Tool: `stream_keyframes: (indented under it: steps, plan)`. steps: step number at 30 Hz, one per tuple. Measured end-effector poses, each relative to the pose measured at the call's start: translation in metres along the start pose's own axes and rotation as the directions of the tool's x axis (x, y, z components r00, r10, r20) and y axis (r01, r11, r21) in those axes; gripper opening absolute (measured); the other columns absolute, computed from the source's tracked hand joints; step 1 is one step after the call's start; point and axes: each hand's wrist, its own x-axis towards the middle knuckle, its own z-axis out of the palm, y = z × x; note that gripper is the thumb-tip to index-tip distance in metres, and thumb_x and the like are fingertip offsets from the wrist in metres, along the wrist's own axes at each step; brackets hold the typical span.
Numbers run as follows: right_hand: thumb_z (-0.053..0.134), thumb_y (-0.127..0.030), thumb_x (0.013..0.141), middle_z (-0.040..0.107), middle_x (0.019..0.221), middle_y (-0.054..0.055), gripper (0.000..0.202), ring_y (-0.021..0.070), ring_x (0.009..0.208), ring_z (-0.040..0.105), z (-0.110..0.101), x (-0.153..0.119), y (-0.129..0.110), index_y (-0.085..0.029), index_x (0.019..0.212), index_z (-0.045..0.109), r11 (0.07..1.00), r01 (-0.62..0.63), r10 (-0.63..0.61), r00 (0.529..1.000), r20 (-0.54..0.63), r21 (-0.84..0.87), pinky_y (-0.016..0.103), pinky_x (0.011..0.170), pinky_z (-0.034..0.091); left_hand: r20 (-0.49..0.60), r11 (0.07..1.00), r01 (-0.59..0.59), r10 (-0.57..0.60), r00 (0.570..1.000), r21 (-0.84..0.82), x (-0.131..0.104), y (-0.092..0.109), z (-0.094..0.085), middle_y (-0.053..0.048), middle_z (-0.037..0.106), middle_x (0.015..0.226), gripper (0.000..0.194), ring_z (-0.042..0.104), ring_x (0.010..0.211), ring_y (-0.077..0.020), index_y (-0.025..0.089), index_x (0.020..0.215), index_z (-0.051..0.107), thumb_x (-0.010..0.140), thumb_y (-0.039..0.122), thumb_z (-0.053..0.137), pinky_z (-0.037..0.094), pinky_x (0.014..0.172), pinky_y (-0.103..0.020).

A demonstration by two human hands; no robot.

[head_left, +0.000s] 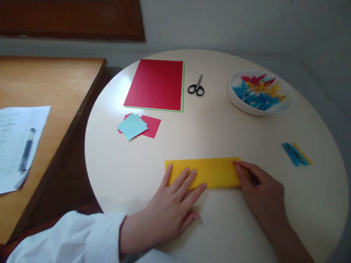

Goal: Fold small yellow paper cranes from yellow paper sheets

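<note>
On your round white bench [214, 135], a strip of yellow paper [219, 173] lies crosswise at six o'clock. Your left hand [172, 204] rests spread on its left part, gripping nothing; your right hand [263, 193] pinches its right end. Scissors [197, 87] lie at twelve, a white bowl [236, 102] at one.

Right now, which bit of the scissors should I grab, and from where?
I'd take the scissors by their black finger loops, coming from the near side of the table. They lie with the loops facing that side and the metal blades pointing toward the wall, so fingers should stay off the sharp end.
</note>
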Motion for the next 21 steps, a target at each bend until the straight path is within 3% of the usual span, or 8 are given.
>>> stream_keyframes:
  steps: [21]
  plan:
    - [0.050,-0.040,0.081,0.073,0.088,0.006,0.026,0.0224,0.076,0.066,-0.0005,0.0001,-0.0016,-0.022,0.087,0.069,1.000,-0.003,0.003,1.000,-0.007,-0.008,0.037,0.074,0.053,0.003,1.000,0.003,-0.003,1.000,0.009,-0.0004,-0.0004,-0.0011,-0.013,0.032,0.149,0.054,0.023,0.139,-0.0285,0.020,0.143,0.027,0.094,0.043,0.031,0.006,0.111,-0.057]
